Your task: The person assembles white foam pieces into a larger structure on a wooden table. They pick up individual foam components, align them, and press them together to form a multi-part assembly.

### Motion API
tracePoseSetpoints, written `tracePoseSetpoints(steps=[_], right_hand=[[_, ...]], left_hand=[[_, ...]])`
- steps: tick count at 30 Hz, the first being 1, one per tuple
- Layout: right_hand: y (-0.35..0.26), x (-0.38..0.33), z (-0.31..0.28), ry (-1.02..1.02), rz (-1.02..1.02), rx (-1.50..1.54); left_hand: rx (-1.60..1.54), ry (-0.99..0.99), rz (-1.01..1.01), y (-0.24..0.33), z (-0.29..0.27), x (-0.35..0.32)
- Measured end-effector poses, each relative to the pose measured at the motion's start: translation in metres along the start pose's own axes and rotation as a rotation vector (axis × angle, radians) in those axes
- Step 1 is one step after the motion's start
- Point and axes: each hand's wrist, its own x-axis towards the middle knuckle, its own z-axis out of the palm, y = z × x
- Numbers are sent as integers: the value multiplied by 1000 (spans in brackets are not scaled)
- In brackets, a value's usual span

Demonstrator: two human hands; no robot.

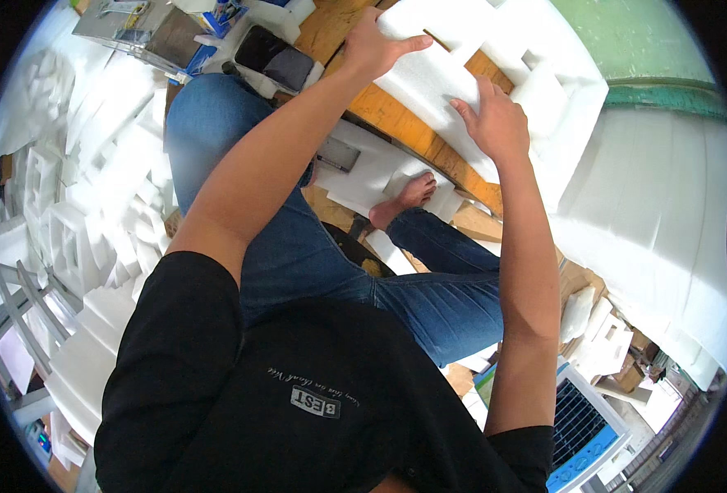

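Observation:
On a wooden bench point(392, 112) at the top of the view lies a white foam piece point(425, 82), with cut-out gaps that show the wood behind it. My left hand point(373, 48) is closed on its left end, thumb laid over the foam and the other fingers partly out of sight. Toward its right end, my right hand point(497, 123) grips the same piece, with fingers over the edge and thumb against the near face. More white foam with square notches point(540, 99) sits just beyond my right hand.
A dark phone point(275, 57) rests in a foam holder left of my left arm. Foam offcuts point(76, 214) pile up at the left. My bare foot point(413, 193) is under the bench. A blue-and-white air cooler point(581, 427) stands at the lower right, below a large white wrapped bundle point(651, 222).

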Motion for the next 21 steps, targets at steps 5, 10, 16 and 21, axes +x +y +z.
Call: tracePoseSetpoints(steps=[5, 10, 16, 21], right_hand=[[0, 2, 0, 27, -40, 8], [-2, 3, -1, -5, -8, -2], [-7, 2, -7, -32, 22, 4], [-10, 1, -9, -54, 48, -36]], left_hand=[[66, -17, 2, -4, -4, 3], [147, 20, -17, 3, -6, -1], [-173, -72, -36, 35, -9, -5], [-171, -117, -82, 50, -17, -9]])
